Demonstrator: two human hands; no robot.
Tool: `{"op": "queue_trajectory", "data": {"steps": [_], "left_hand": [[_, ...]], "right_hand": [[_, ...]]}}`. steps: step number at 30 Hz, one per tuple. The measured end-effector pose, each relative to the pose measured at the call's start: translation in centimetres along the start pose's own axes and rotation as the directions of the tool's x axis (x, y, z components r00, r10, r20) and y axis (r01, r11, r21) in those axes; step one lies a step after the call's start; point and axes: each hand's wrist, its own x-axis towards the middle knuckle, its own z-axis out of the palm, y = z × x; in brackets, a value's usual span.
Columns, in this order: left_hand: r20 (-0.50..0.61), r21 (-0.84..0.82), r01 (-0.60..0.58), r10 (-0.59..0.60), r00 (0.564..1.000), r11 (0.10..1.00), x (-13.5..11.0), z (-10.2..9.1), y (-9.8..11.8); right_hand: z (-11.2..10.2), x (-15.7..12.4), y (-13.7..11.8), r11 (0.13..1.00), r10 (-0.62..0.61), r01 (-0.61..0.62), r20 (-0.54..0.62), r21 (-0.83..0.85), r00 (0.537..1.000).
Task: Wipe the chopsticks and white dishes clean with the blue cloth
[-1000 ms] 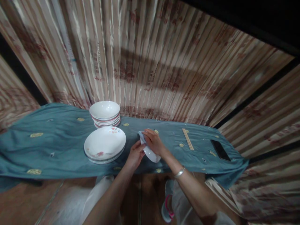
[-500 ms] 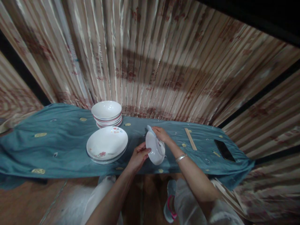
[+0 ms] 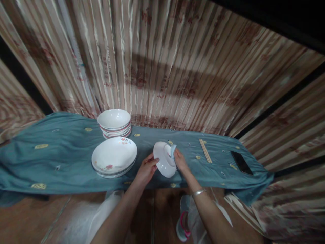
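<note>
A white bowl [image 3: 162,162] is tilted over the front of the cloth-covered table, its underside and foot ring turned up and to the right. My left hand [image 3: 148,166] grips it by the left rim, thumb on the outer wall and fingers behind. In my right hand [image 3: 179,160] is a light blue cloth [image 3: 173,151], pressed against the bowl's base. Left of my hands lies a small stack of white plates with a flower print [image 3: 114,156]. Behind those plates rises a taller stack of white bowls [image 3: 114,119] with reddish rims.
A teal patterned tablecloth [image 3: 73,159] covers the long table. To the right lie several wooden chopsticks [image 3: 205,150] and a black phone [image 3: 241,162]. A striped pleated curtain [image 3: 157,67] hangs right behind the table. My shoe [image 3: 183,227] shows below the front edge.
My right hand with the cloth has moved from the bowl's top rim down to its base. The bowl has turned so that more of its underside shows.
</note>
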Motion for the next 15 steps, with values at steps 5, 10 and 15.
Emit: {"op": "queue_trajectory", "data": {"steps": [5, 10, 15], "left_hand": [[-0.026, -0.017, 0.002, -0.002, 1.000, 1.000, 0.4, -0.2, 0.1], [-0.043, -0.033, -0.004, 0.003, 0.999, 0.999, 0.4, -0.1, 0.2], [-0.028, -0.021, 0.000, 0.000, 1.000, 1.000, 0.1, -0.1, 0.3]], "right_hand": [[0.7, -3.3, 0.2, 0.997, 0.016, -0.025, -0.110, -0.077, 0.994], [0.9, -5.8, -0.7, 0.993, -0.020, 0.002, -0.152, -0.120, 0.988], [0.4, -8.1, -3.7, 0.982, -0.105, 0.083, -0.126, -0.169, 0.986]]}}
